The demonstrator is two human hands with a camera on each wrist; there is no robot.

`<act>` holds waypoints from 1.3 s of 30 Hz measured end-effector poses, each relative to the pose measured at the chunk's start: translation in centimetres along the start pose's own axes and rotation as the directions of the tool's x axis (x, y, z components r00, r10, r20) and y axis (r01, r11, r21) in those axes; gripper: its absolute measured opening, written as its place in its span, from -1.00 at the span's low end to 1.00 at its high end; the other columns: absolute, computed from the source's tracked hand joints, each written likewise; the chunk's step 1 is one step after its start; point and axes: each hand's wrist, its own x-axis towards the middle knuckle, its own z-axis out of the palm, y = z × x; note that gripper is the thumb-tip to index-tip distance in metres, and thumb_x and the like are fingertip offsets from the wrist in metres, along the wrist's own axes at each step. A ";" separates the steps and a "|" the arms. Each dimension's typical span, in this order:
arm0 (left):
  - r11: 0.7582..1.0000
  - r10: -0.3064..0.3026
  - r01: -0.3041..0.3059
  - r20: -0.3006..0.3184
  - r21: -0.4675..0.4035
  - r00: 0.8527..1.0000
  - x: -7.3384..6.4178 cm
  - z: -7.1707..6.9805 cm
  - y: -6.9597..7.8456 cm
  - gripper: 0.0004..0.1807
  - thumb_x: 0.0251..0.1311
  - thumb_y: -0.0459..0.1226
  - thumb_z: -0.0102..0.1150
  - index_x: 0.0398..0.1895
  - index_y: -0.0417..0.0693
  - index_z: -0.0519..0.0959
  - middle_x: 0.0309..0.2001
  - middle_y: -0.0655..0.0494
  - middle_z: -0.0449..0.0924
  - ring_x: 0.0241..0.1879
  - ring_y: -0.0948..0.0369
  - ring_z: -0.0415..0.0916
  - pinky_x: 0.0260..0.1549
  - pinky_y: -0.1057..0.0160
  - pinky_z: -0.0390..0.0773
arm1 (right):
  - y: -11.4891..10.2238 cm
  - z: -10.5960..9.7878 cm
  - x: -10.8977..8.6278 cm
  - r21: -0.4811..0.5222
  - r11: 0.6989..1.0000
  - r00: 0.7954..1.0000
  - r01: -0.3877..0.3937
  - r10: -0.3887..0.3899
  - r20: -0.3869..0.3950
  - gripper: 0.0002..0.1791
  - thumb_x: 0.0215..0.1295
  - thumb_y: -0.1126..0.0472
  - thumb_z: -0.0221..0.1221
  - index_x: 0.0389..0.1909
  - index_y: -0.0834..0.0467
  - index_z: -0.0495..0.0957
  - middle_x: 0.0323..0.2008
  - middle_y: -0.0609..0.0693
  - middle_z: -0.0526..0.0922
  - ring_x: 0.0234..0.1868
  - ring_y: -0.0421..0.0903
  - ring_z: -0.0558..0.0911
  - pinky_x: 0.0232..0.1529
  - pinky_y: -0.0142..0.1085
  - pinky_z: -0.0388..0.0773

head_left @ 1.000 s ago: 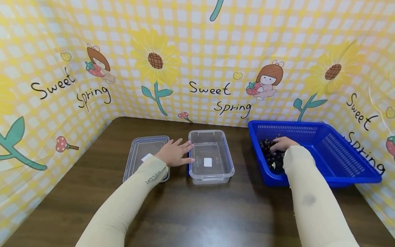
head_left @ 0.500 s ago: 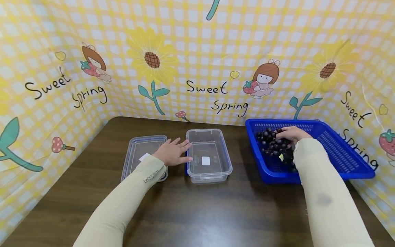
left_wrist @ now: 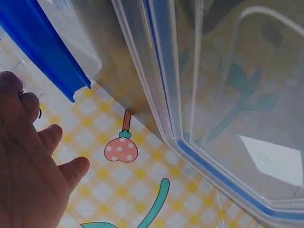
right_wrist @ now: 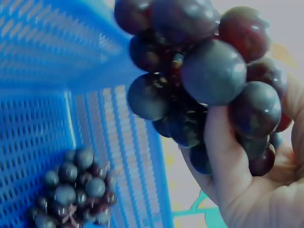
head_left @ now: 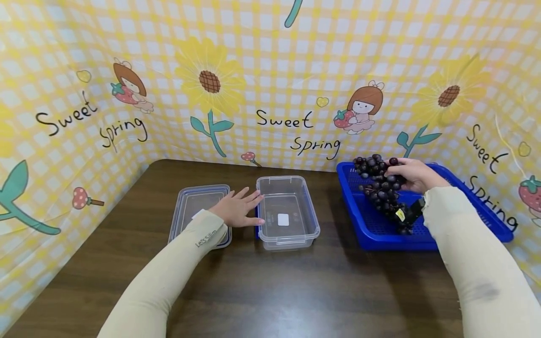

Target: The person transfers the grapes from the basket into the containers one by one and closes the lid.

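Note:
My right hand (head_left: 412, 174) grips a bunch of dark grapes (head_left: 374, 165) over the left side of the blue basket (head_left: 359, 232). In the right wrist view, the thumb presses into the held grapes (right_wrist: 213, 71). Another dark bunch (right_wrist: 80, 190) lies lower in the basket, by its slotted wall. My left hand (head_left: 236, 209) is spread with straight fingers, fingertips right at the left rim of a clear plastic container (head_left: 287, 241). That container has blue sides and a white label inside its outline. The left wrist view shows the hand (left_wrist: 33, 175) beside the container's blue clip (left_wrist: 42, 47).
A clear lid (head_left: 204, 199) with a blue seal lies left of the container, partly under the left forearm. The brown wooden table (head_left: 270, 291) meets a yellow checked cloth (head_left: 287, 94) at the back and sides.
My right hand has risen from deep in the basket and moved right, lifting a bunch of grapes with it. The left hand stays at the container's rim.

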 end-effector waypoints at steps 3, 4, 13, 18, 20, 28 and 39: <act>1.000 0.002 -0.002 -0.011 -0.004 1.000 0.1 0.0 -0.1 -0.11 0.27 0.32 -0.20 0.53 0.06 -0.04 0.52 0.04 -0.15 0.47 -0.11 -0.27 0.33 -0.25 -0.19 | -0.6 0.9 -0.3 0.104 0.994 1.000 0.015 -0.015 0.003 -0.43 0.37 0.25 0.07 0.37 0.05 0.19 -0.43 -0.28 0.54 -0.38 -0.35 0.54 -0.31 -0.41 0.56; 1.000 0.003 -0.003 -0.015 -0.007 1.000 0.1 0.1 -0.1 -0.11 0.27 0.32 -0.20 0.53 0.05 -0.03 0.52 0.04 -0.14 0.47 -0.11 -0.26 0.33 -0.25 -0.18 | -0.8 1.2 -0.3 0.131 0.991 1.000 0.021 -0.022 0.002 -0.52 0.36 0.26 0.08 0.28 -0.01 0.28 -0.44 -0.28 0.55 -0.38 -0.35 0.54 -0.32 -0.41 0.55; 1.000 0.011 -0.012 -0.044 -0.017 0.999 0.5 0.9 -0.4 -0.10 0.26 0.33 -0.20 0.52 0.04 0.01 0.52 0.04 -0.13 0.46 -0.14 -0.22 0.32 -0.27 -0.17 | -1.7 5.3 -0.4 0.259 0.962 0.996 0.083 -0.075 -0.039 -0.74 0.28 0.37 0.08 -0.17 -0.08 0.43 -0.49 -0.23 0.58 -0.50 -0.32 0.52 -0.51 -0.43 0.50; 1.000 0.010 -0.011 -0.043 -0.010 0.999 0.3 0.7 -0.3 -0.11 0.26 0.32 -0.20 0.52 0.04 0.02 0.51 0.03 -0.12 0.46 -0.14 -0.20 0.32 -0.27 -0.14 | -2.3 7.7 -0.3 0.398 0.913 0.995 0.096 -0.084 -0.047 -0.66 0.23 0.47 0.05 -0.08 0.02 0.42 -0.46 -0.14 0.55 -0.53 -0.26 0.57 -0.52 -0.40 0.57; 1.000 0.011 -0.011 -0.045 -0.008 0.999 0.3 0.7 -0.2 -0.11 0.26 0.32 -0.20 0.52 0.05 0.01 0.51 0.03 -0.12 0.46 -0.14 -0.20 0.32 -0.27 -0.15 | -2.5 8.8 -0.2 0.437 0.895 0.996 0.094 -0.079 -0.051 -0.58 0.21 0.49 0.04 0.05 0.07 0.38 -0.41 -0.12 0.55 -0.51 -0.24 0.59 -0.50 -0.37 0.60; 1.000 0.005 -0.006 -0.047 -0.018 0.999 0.3 0.5 -0.3 -0.12 0.26 0.31 -0.17 0.52 0.04 0.02 0.51 0.03 -0.12 0.46 -0.14 -0.20 0.32 -0.26 -0.17 | -3.2 13.2 1.0 0.443 0.894 0.997 0.068 -0.046 -0.059 -0.36 0.26 0.43 0.02 0.39 0.16 0.20 -0.15 -0.03 0.44 -0.37 -0.22 0.56 -0.42 -0.34 0.58; 1.000 0.008 -0.008 -0.048 -0.007 0.999 0.2 0.6 -0.2 -0.12 0.27 0.32 -0.19 0.51 0.05 0.04 0.52 0.06 -0.13 0.46 -0.12 -0.18 0.33 -0.24 -0.14 | -1.9 20.4 2.2 0.429 0.898 0.994 0.100 -0.067 -0.091 -0.41 0.19 0.46 0.08 0.29 0.23 0.34 0.10 0.17 0.47 -0.24 -0.11 0.55 -0.45 -0.34 0.57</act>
